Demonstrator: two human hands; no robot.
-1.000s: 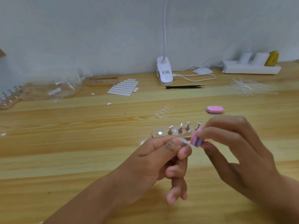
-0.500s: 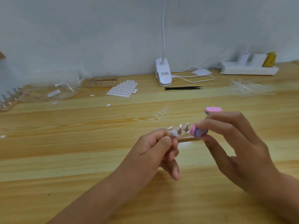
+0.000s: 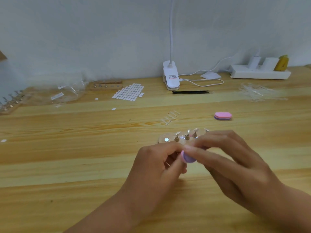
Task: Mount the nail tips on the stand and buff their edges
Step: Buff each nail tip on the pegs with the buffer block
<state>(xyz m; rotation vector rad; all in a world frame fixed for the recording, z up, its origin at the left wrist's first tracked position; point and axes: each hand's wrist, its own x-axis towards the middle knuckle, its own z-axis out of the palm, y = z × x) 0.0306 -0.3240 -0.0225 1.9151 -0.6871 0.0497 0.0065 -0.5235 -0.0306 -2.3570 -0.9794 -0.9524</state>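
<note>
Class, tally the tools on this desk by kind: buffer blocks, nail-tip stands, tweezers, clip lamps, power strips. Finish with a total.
Buffer blocks: 2 (held buffer block, spare buffer block)
Nail-tip stands: 3 (clear stand, wooden stand, left-edge stand)
Black tweezers: 1
Clip lamp: 1
Power strip: 1
Total: 8

Just in front of the stand [image 3: 166, 140], both hands meet above the table [image 3: 67, 157]. The right hand [image 3: 232, 158] pinches a pink-and-purple buffer [image 3: 189, 158] between thumb and fingers. The left hand [image 3: 158, 163] is curled tight against it, and whatever it holds is hidden. Just behind the stand lies a strip of nail tips [image 3: 170, 117], and behind and to its right a second buffer [image 3: 222, 116]. Well behind the stand are tweezers [image 3: 191, 92], a lamp clamp [image 3: 170, 76] and a sticker sheet [image 3: 128, 92].
</note>
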